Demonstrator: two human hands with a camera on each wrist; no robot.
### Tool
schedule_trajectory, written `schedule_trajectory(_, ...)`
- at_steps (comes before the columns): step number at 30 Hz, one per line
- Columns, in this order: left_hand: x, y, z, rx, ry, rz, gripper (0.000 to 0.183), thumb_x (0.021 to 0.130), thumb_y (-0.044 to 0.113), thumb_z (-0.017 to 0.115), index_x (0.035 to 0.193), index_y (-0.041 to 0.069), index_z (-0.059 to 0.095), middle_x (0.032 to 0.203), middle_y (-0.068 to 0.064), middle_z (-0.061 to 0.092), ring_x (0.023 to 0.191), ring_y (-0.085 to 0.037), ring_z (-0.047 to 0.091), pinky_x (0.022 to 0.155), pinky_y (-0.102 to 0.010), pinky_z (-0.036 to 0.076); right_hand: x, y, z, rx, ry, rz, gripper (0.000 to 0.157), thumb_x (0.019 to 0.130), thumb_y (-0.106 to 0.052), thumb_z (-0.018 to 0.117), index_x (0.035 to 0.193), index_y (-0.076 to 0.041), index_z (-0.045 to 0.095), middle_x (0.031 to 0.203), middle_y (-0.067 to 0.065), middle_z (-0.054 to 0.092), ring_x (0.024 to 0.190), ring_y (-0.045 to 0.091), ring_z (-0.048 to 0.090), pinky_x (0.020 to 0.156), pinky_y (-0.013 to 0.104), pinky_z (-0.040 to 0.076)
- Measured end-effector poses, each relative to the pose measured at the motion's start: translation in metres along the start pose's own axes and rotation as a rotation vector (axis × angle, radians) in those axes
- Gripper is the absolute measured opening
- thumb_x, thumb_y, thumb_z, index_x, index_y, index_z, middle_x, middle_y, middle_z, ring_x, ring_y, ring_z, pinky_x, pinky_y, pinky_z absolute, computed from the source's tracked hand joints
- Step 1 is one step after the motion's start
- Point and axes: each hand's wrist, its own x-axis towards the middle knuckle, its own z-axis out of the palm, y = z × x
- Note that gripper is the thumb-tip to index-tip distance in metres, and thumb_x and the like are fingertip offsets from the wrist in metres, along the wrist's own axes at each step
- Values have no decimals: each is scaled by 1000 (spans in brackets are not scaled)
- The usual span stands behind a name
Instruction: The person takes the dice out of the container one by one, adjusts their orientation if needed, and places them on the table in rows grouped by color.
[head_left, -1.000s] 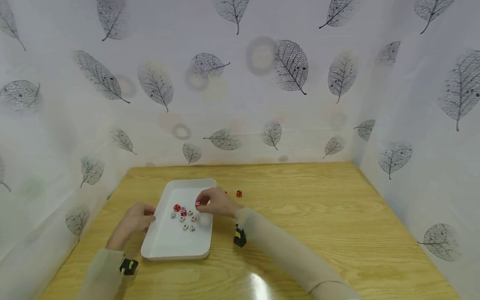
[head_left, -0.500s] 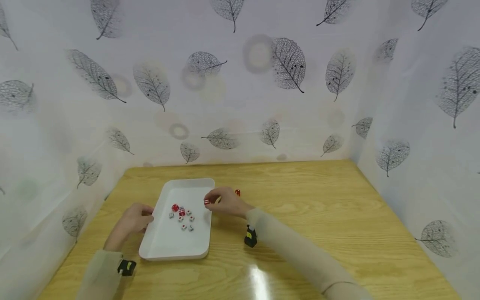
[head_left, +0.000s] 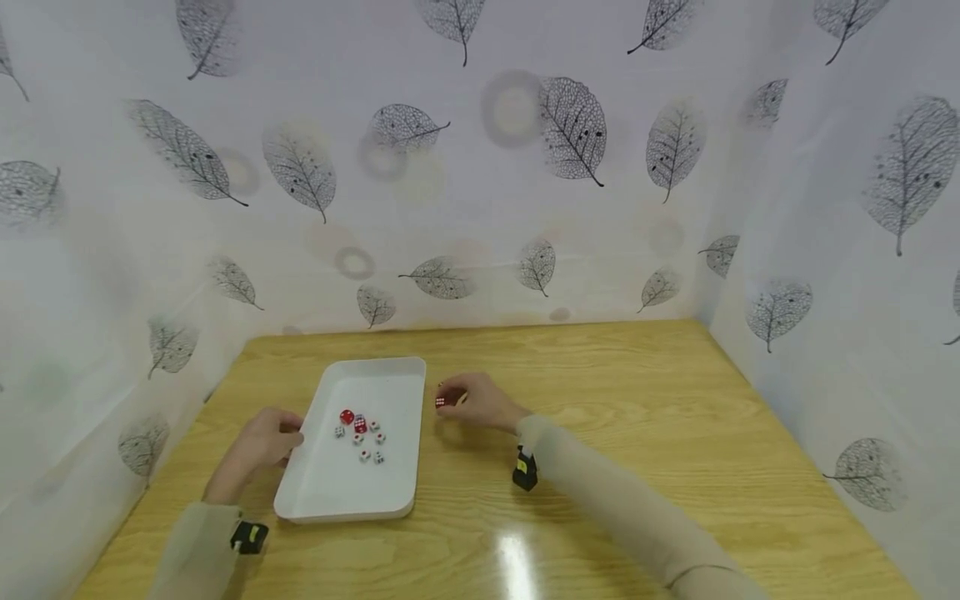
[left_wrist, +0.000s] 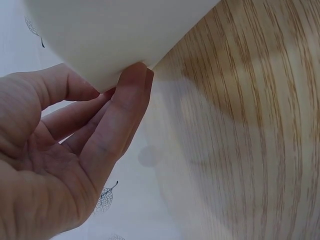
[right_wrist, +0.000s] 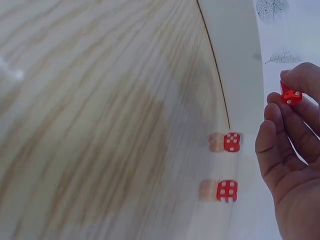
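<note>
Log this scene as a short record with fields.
left hand: grips the left side of the white tray
right hand: pinches a red die, to the right of the white tray
tray contents: small white dice and two red dice
surface: wood-grain tabletop
on the surface: two more red dice
backdrop: leaf-print sheet

Tray point(head_left: 348, 483) in head, probably left-wrist views

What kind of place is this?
It looks like a makeshift booth, maybe indoors: a wood-grain table, leaf-patterned sheets behind and at both sides, and a white tray of dice.
</note>
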Motion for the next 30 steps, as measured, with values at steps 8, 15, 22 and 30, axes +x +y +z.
schedule_trajectory(8, 1, 1, -1, 20, 5, -5, 36, 93, 3, 54, 125, -15, 54, 109, -26, 62, 86, -24, 63, 67, -34, 59, -12, 15, -17, -18, 4, 59, 21, 87, -19, 73, 104, -7, 72, 94, -2, 71, 86, 6, 63, 79, 23, 53)
schedule_trajectory(15, 0, -3, 0, 3, 5, 17, 36, 92, 3, 54, 123, -15, 55, 106, -24, 63, 84, -23, 65, 66, -35, 59, -21, 22, -29, -57, 23, 130, 25, 86, -17, 74, 108, -5, 72, 97, 1, 73, 88, 11, 65, 82, 27, 54)
schedule_trajectory(22, 0, -6, 1, -5, 1, 45, 36, 92, 2, 54, 123, -16, 55, 105, -25, 64, 83, -23, 66, 65, -35, 59, -28, 33, -36, -70, -13, 196, 23, 88, -16, 72, 109, -7, 71, 97, -1, 71, 89, 11, 64, 82, 28, 54)
schedule_trajectory(30, 0, -5, 1, 11, 14, 54, 36, 92, 2, 53, 123, -16, 55, 105, -25, 64, 83, -23, 66, 64, -35, 59, -29, 49, -46, -150, 16, 277, 14, 87, -19, 72, 100, -14, 72, 94, -4, 69, 88, 9, 62, 83, 30, 53)
